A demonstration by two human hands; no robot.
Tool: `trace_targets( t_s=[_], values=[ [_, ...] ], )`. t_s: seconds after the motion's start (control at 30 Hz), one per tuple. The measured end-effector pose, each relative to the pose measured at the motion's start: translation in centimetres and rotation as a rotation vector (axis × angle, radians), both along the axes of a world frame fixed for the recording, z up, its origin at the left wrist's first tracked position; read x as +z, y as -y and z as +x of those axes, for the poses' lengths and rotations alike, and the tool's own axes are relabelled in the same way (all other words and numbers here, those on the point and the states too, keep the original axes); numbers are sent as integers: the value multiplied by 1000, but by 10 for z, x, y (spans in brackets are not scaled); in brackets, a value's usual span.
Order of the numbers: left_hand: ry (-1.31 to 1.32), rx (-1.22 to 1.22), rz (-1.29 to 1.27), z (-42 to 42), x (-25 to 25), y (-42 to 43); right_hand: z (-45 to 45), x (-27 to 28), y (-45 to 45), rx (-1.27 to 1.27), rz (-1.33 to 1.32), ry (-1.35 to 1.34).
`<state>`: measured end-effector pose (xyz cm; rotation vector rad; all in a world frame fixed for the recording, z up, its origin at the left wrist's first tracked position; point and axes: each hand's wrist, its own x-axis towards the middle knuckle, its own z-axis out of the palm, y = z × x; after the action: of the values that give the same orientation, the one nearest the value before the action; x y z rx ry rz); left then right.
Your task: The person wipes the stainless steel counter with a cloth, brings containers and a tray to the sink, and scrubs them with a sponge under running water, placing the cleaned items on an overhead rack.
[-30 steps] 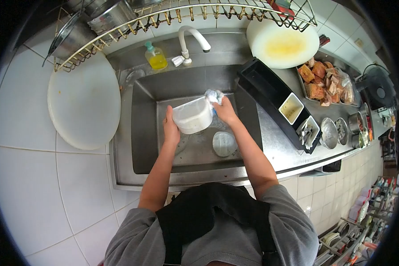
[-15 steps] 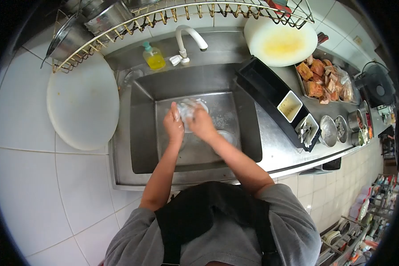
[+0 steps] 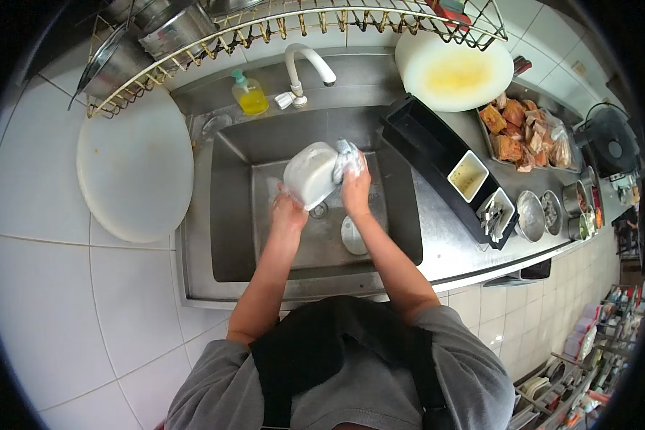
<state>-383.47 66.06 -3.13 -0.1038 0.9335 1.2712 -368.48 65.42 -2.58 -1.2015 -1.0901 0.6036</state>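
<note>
Over the steel sink, my left hand grips a white plastic container by its lower left side. The container is tilted, with its pale outer surface toward the camera. My right hand is closed around a whitish, crumpled, foamy cloth or scrubber, which touches the container's right side. A round translucent lid lies on the sink floor below my right hand, partly covered by my right wrist. Near the container's lower edge the sink drain shows.
Behind the sink stand a white faucet and a yellow soap bottle. A long black tray overlaps the sink's right edge. Farther right are a meat tray and metal bowls. A wire rack hangs above; a white board leans at left.
Half a second ago both hands were close together over the cloth; now my right hand is farther right with it. The container has turned and tilted since the earliest frame.
</note>
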Motion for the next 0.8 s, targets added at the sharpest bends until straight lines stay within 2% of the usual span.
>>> trace_targets(
  t_s=[0.1,0.27,0.33,0.43,0.47,0.57,0.67,0.7,0.77,0.8],
  values=[
    [0,-29,80,8,1,-1,-19,10,17,-177,126,331],
    [-113,-264,438,-4,4,2,-40,9,40,106,167,759],
    [-290,-304,585,-5,6,6,-39,24,40,173,163,936],
    [-441,-367,658,0,21,16,-29,39,14,192,199,898],
    [-470,-388,656,1,25,21,-24,43,4,88,165,833],
    [-401,-381,582,-4,25,31,36,5,-49,449,-551,-262],
    [-298,-347,617,-8,14,21,9,27,-15,245,-61,195],
    [-378,-338,612,-3,15,23,-14,29,-1,38,179,503],
    [-544,-332,599,6,16,29,-39,29,26,132,161,804],
    [-514,-391,519,4,0,29,-38,28,23,141,162,818]
  ],
)
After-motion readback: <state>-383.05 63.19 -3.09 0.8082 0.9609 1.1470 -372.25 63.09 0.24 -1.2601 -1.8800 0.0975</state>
